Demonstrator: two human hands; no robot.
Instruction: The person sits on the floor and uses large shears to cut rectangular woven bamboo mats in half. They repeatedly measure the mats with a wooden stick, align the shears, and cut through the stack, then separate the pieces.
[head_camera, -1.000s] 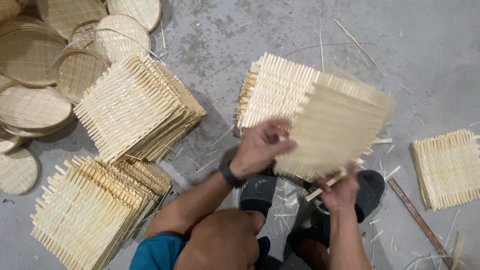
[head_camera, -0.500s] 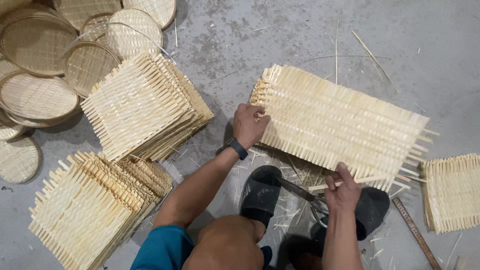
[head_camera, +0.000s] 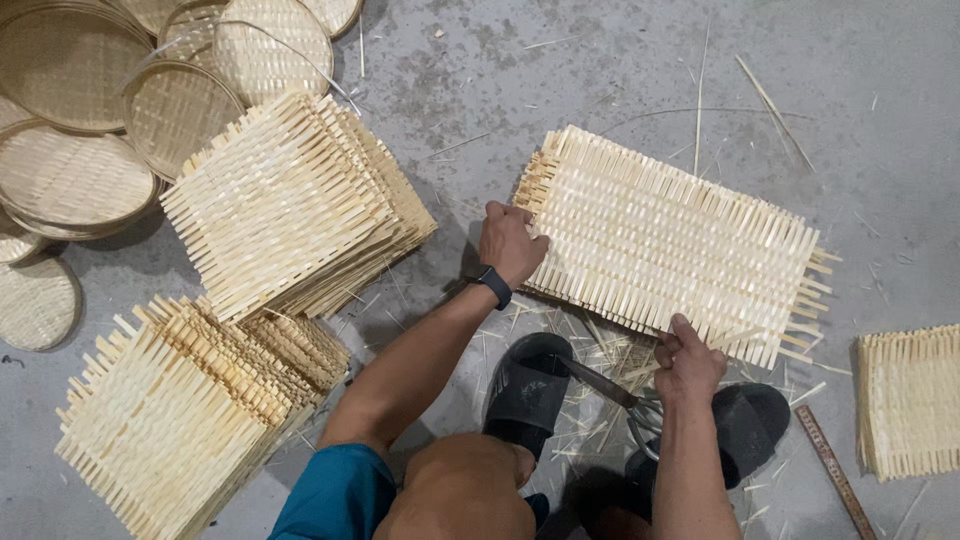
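Woven bamboo mat (head_camera: 670, 240) matt; concrete floor (head_camera: 560, 70) rough.

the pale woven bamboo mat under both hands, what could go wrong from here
The pale woven bamboo mat has loose strip ends sticking out along its edges; the left hand and right hand grip right there, so splinters are likely. The dark metal blade lies between the black sandals, close to the feet.

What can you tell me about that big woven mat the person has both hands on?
The woven mat is a pale, straw-coloured rectangle of flat interlaced strips, apparently bamboo, with loose strip ends sticking out along its edges. It lies flat on the grey concrete floor, turned at a slant. The left hand presses on its left edge; the right hand grips its near edge. More strips or mats seem stacked beneath its left side.
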